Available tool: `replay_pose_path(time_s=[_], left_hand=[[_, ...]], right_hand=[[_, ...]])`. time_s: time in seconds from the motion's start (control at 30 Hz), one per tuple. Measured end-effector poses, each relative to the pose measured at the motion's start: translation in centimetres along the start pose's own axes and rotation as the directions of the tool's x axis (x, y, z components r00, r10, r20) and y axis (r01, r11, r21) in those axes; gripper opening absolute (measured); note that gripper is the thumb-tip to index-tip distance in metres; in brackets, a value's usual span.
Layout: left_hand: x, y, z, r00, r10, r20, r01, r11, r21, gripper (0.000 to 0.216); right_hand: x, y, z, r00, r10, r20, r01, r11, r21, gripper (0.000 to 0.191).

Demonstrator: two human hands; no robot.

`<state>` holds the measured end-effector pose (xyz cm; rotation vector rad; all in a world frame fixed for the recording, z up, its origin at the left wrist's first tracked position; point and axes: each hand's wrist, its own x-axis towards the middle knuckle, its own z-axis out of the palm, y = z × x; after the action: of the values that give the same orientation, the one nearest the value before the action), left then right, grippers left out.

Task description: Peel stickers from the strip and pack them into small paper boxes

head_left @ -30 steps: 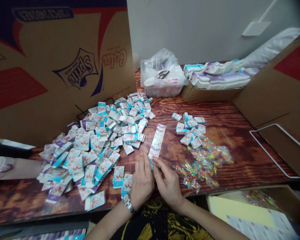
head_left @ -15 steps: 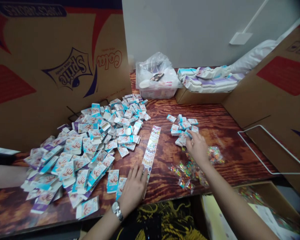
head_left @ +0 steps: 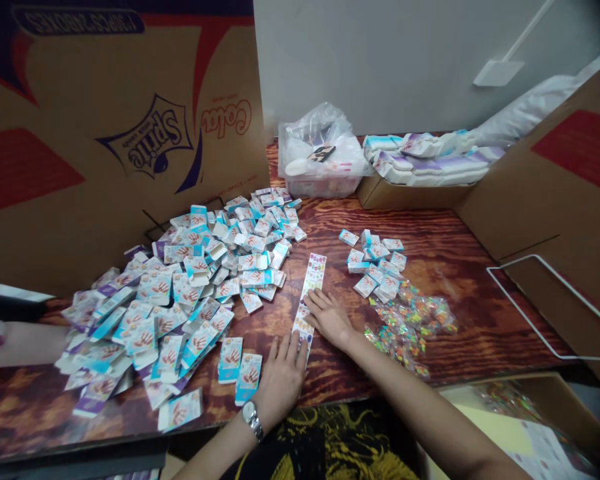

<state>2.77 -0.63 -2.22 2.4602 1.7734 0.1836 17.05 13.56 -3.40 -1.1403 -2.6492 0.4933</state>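
Sticker strip [head_left: 314, 275] runs up from my fingertips, pinned flat: my right hand [head_left: 329, 319] presses its edge, and my left hand [head_left: 280, 381] lies spread beside its foot, holding nothing, apparently steadying it.

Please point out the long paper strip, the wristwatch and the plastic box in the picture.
Paper strip [head_left: 314, 277]: head view, on its upper part.
Wristwatch [head_left: 251, 415]: head view, on its metal face.
Plastic box [head_left: 320, 187]: head view, on its front wall.
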Motion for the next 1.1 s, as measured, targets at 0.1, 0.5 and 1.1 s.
replay_pose_path(time_s=[0.1, 0.5, 1.1], left_hand=[[0.1, 0.2, -1.3, 0.999, -0.043, 0.008, 0.044, 0.980, -0.196, 0.041], [3.2, -1.4, -5.6, 0.788, -0.229, 0.571, 0.340, -0.611, -0.715, 0.051], [1.7, -0.7, -7.3, 0.964, -0.085, 0.253, 0.266, 0.243, -0.933, 0.039]], right_hand=[[-0.5, -0.7, -0.3, 0.999, -0.008, -0.038, 0.009, 0.999, 0.046, 0.026], [-6.2, -7.9, -10.5, 0.869, -0.494, 0.017, 0.426, 0.765, 0.483, 0.030], [-2.1, -6.4, -8.2, 0.931, -0.168, -0.323, 0.245, 0.946, 0.212, 0.023]])
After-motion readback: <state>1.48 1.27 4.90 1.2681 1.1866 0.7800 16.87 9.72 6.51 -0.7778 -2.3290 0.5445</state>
